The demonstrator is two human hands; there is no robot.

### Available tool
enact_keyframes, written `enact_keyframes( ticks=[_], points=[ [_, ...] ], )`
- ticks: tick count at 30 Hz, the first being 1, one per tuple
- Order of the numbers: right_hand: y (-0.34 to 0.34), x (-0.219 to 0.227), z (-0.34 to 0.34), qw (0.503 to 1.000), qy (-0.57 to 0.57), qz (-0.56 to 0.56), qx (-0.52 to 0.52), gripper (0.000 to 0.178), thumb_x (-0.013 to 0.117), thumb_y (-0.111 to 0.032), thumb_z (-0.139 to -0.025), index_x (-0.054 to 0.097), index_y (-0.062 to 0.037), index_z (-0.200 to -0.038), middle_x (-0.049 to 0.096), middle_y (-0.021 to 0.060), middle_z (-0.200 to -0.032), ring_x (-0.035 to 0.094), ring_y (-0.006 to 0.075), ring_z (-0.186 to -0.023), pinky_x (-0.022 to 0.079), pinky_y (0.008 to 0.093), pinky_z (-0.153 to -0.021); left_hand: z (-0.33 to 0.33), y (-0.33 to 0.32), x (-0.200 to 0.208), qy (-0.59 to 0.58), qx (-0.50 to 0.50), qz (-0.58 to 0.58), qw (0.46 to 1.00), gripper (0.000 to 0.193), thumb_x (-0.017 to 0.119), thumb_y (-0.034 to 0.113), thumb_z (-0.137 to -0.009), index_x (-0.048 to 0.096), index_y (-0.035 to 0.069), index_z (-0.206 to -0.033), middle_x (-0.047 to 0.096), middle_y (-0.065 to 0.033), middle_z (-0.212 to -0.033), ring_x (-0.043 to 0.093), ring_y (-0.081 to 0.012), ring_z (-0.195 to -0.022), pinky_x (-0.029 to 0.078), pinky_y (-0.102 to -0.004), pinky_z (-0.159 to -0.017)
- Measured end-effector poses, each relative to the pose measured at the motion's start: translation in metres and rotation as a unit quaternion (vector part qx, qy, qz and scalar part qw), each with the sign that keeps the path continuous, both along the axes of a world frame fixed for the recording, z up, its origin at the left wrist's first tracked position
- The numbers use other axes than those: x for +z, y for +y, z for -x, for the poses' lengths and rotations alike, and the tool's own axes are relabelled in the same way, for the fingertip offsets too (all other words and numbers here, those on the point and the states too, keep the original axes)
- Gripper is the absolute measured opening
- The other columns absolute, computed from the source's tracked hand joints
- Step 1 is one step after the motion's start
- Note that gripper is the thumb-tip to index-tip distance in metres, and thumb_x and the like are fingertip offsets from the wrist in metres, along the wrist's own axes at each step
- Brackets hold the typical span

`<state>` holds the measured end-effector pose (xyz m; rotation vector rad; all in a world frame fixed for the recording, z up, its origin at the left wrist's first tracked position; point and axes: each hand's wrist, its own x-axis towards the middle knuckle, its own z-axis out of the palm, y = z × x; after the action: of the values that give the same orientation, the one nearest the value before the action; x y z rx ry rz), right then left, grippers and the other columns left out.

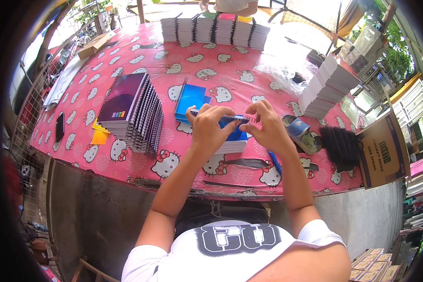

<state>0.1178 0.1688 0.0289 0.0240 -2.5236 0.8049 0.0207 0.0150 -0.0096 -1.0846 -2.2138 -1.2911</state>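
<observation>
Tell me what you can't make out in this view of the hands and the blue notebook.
Head view only:
- Blue notebook: most of its cover is hidden under the left hand and right hand.
- Spiral wire at its top edge: too small to tell how far it is threaded.
- Person at the far table edge: cut off by the picture's top.

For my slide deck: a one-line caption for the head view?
Both hands work a blue notebook on a pink table.

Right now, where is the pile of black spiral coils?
In the head view, the black spiral coils lie on the table's right side, between the right hand and the brown cardboard box.
</observation>
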Motion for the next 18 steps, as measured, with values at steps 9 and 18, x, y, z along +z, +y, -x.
enact_keyframes(
  ticks=[9, 18],
  points=[
    [-0.002, 0.001, -0.003, 0.997, -0.015, -0.072, -0.038, 0.014, 0.059, -0.015, -0.089, 0.064, -0.0019, -0.093, 0.064, 0.0151, -0.090, 0.064, 0.0316, -0.085, 0.050, 0.0397, -0.074, 0.000, -0.004, -0.001, -0.025, -0.024, 0.013, 0.999, 0.020, 0.079, 0.030, -0.071, 0.072, 0.017, -0.084, 0.068, 0.0040, -0.081, 0.058, -0.0146, -0.086, 0.022, -0.0450, -0.097],
    [0.146, -0.061, -0.104, 0.876, -0.249, -0.144, -0.387, 0.045, 0.073, -0.037, -0.074, 0.062, -0.0038, -0.103, 0.067, 0.0192, -0.098, 0.065, 0.0367, -0.094, 0.051, 0.0459, -0.079, 0.019, -0.014, -0.007, 0.050, -0.044, -0.057, 0.996, 0.027, 0.085, 0.021, -0.063, 0.071, 0.011, -0.084, 0.066, -0.0014, -0.082, 0.058, -0.0226, -0.092, 0.040, -0.0378, -0.086]
  ],
)
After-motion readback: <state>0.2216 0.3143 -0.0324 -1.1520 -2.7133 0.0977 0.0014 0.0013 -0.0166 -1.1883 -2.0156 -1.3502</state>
